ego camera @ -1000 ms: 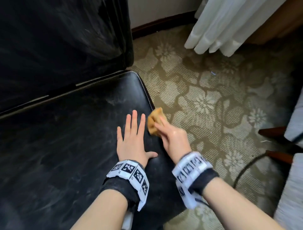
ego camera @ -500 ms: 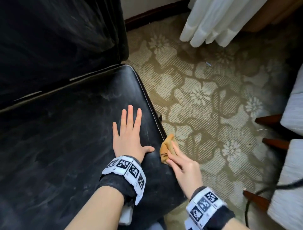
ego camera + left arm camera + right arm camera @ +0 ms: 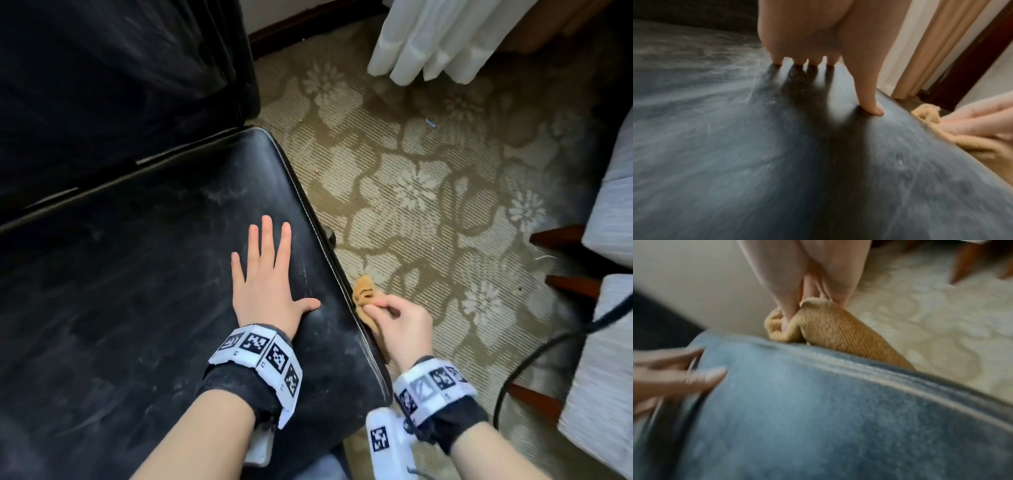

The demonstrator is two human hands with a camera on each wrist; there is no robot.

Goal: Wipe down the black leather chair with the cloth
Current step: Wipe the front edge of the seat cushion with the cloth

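Note:
The black leather chair (image 3: 144, 267) fills the left of the head view, its dusty seat (image 3: 735, 146) streaked grey. My left hand (image 3: 267, 274) lies flat on the seat near its right edge, fingers straight and spread, thumb (image 3: 869, 104) out toward the seam. My right hand (image 3: 394, 318) pinches a small tan cloth (image 3: 364, 294) and presses it against the seat's right side edge, just below the stitched seam (image 3: 838, 360). In the right wrist view the cloth (image 3: 830, 326) is bunched between my thumb and fingers. Part of the cloth hangs down the chair's side.
Patterned beige carpet (image 3: 428, 178) lies to the right of the chair. White curtains (image 3: 445, 37) hang at the back. White upholstered seats with brown wooden legs (image 3: 561, 236) stand at the far right, and a black cable (image 3: 534, 353) runs across the floor there.
My right hand has slid the cloth toward me along the seat's right edge, from beside my left fingertips to below my left thumb. The left hand has stayed flat on the seat.

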